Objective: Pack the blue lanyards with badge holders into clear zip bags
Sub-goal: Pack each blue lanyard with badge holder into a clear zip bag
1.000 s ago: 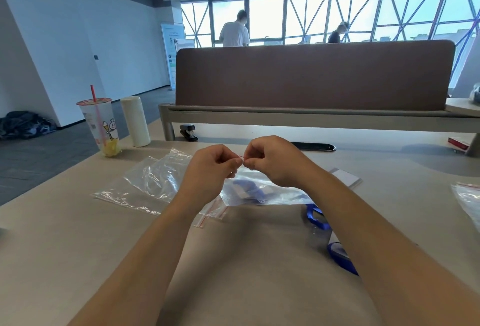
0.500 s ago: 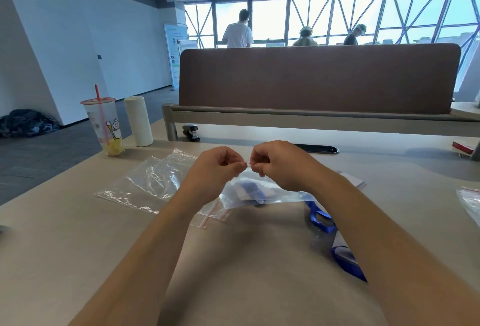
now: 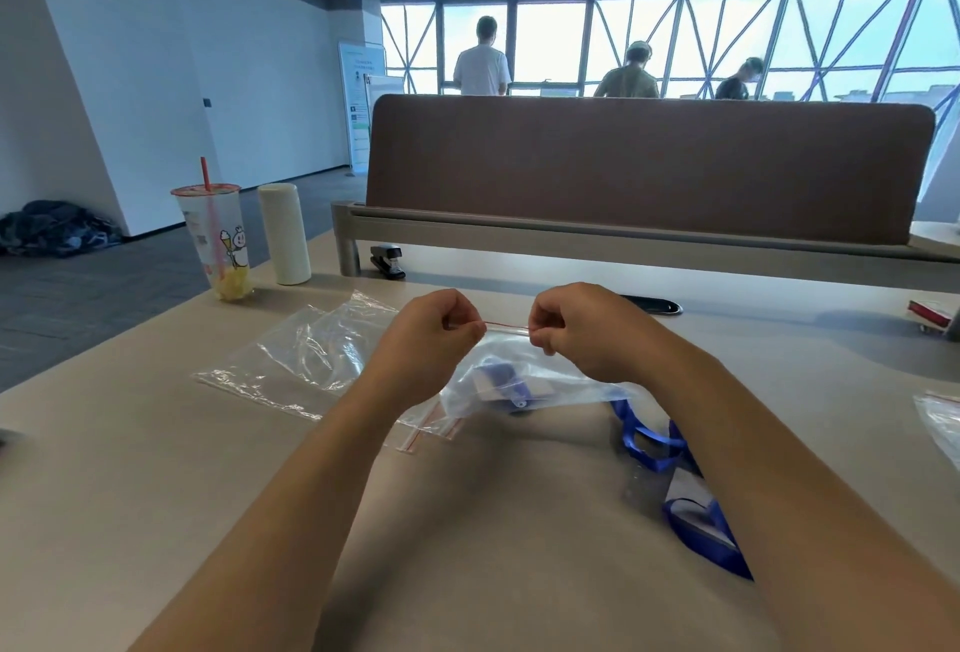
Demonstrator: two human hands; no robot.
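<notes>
A loose blue lanyard lies on the table beside the right forearm. Farther on, a zip bag with a bagged lanyard hangs below both hands. The left hand and the right hand each pinch its red seal, slightly apart. Spare bags lie to the left, and a cup stands near the table's far-left edge.

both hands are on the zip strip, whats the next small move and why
Probably slide both pinches outward along the red zip strip to its ends, pressing it shut. The left hand and right hand each pinch the strip, the bag hangs below, and a lanyard is already inside. Whether the strip is sealed cannot be told.
</notes>
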